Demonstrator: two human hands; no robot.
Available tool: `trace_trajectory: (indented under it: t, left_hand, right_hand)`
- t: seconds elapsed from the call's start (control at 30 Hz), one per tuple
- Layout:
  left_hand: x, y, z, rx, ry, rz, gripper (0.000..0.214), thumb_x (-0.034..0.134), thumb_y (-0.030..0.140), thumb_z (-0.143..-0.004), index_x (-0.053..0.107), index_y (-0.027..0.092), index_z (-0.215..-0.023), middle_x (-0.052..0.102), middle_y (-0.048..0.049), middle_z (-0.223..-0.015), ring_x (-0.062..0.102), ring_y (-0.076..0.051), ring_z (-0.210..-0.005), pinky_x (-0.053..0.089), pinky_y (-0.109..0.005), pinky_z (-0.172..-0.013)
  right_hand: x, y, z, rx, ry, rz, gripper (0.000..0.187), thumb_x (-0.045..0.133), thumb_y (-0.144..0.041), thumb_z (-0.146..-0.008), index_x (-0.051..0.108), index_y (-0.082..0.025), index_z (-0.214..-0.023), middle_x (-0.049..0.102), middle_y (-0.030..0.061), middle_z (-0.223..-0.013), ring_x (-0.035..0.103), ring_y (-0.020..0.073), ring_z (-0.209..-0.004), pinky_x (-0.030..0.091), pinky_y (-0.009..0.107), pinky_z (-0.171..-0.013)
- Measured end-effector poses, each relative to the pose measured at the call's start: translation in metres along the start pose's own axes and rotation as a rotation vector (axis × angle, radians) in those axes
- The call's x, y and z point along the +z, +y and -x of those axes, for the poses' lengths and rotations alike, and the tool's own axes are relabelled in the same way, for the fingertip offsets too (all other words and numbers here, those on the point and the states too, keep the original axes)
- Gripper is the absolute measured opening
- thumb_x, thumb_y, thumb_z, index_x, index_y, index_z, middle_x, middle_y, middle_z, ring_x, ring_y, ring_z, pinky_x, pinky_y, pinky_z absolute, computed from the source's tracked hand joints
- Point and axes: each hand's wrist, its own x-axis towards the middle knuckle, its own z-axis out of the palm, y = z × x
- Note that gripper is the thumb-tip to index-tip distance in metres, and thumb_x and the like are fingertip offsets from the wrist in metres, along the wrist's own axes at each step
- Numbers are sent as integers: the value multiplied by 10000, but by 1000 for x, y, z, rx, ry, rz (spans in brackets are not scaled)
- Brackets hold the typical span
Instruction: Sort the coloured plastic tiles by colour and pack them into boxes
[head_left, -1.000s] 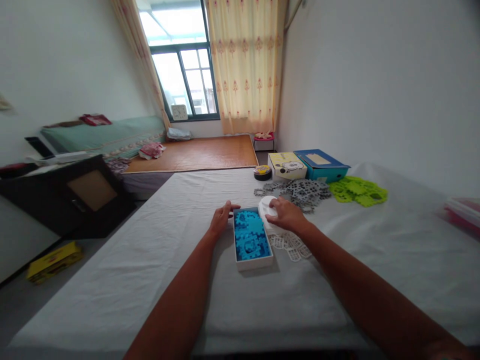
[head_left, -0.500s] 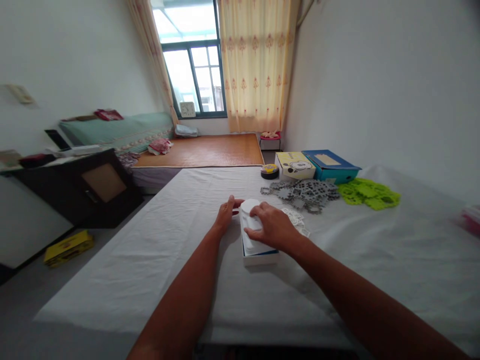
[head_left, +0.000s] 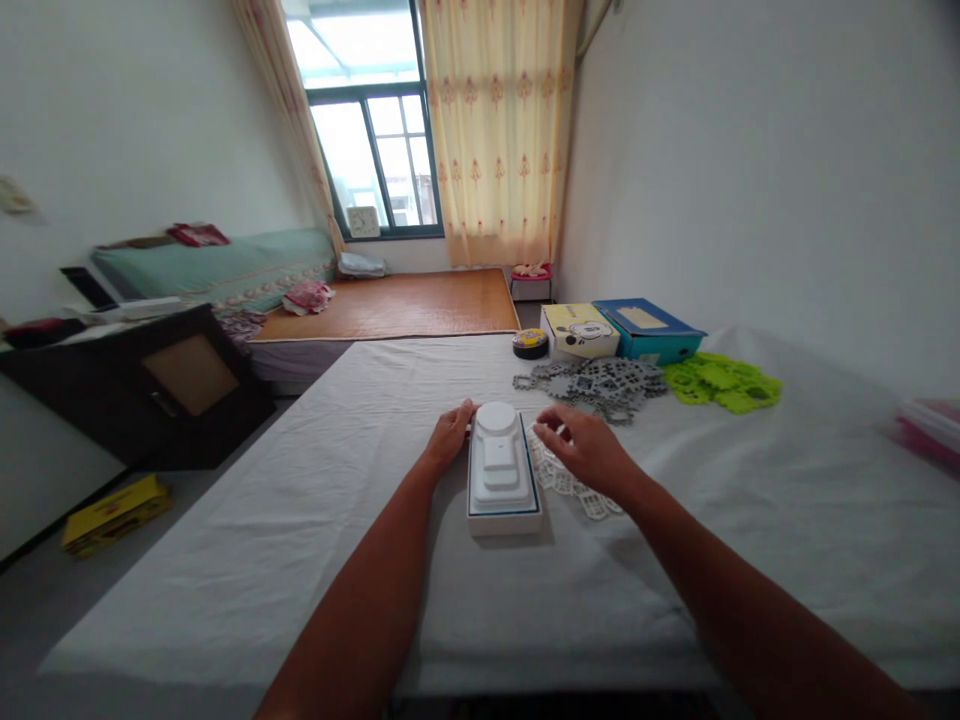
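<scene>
A small white box (head_left: 504,518) lies on the white-sheeted bed (head_left: 315,520) in front of me, with a white moulded insert (head_left: 499,463) resting in its top. My left hand (head_left: 450,436) rests against the box's far left corner, fingers curled on its edge. My right hand (head_left: 583,447) hovers just right of the box, fingers loosely spread, over a heap of white lattice puzzle pieces (head_left: 568,482). Nothing is visibly held in that hand.
Farther back lie grey puzzle pieces (head_left: 600,379), green pieces (head_left: 720,381), a yellow box (head_left: 579,330), a blue box (head_left: 646,329) and a round tin (head_left: 530,343). A pink container (head_left: 934,422) sits at the right edge. A dark cabinet (head_left: 150,385) stands left.
My right hand brought the white insert from beside the box onto the blue pieces inside, covering them, then let go and drew back to the right. My left hand stayed at the box.
</scene>
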Motion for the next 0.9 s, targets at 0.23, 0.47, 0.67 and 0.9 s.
trace_trajectory:
  t: [0.23,0.47,0.67,0.9]
  left_hand:
    - [-5,-2,-3,82,43,-177,675,373,695,-835,747,139,-913,726,-78,-858,635,-237,-874,494,-352,-788]
    - [-10,4,-1,-71,95,-141,711,432,777,-738,719,132,-818,680,-67,-707,608,-193,-660,462,-275,-540]
    - [-13,9,-1,-89,102,-65,739,410,787,-742,697,122,-887,704,-109,-814,649,-224,-748,484,-284,-552]
    - [-13,11,-4,-85,78,-151,696,436,772,-736,722,161,-904,715,-135,-1047,666,-262,-867,528,-327,-596]
  right_hand:
    - [20,-4,39,87,-349,65,379,317,-371,-965,559,-138,-1139,709,135,-939,654,213,-800,410,280,-674]
    - [22,-8,32,40,-397,175,289,394,-288,-875,616,-125,-962,723,159,-899,669,243,-788,393,281,-624]
    - [-4,-1,31,-75,-357,309,238,425,-235,-824,636,-129,-854,722,167,-880,671,248,-776,367,282,-594]
    - [-106,54,63,85,-269,230,186,435,-193,-842,620,-176,-836,703,41,-758,635,157,-669,386,220,-593]
